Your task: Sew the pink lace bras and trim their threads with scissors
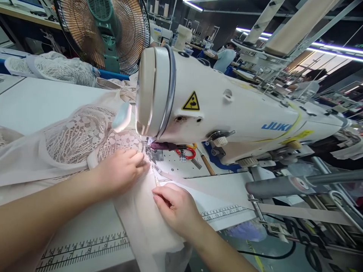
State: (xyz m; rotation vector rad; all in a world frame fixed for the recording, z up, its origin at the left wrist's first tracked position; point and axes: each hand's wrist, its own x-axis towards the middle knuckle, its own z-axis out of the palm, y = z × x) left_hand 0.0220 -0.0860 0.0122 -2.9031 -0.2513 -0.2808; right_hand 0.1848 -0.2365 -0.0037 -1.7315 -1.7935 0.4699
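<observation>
Hands apart on bench [42,102]: left hand [121,170] pressing lace garment [82,136] flat beside presser foot [149,154]; right hand [173,207] pinching plain fabric panel [141,223] just in front of JUKI sewing machine [227,109].

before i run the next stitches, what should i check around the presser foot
1. Left hand pressing the pale fabric beside the presser foot: ok.
2. Left fingers clear of the foot: cannot tell, they sit right beside it.
3. Right hand pinching the fabric edge in front of the foot: ok.
4. Foot lowered onto the fabric: cannot tell.
5. Red-handled scissors off the fabric, on the machine bed to the right of the foot: ok.
</observation>
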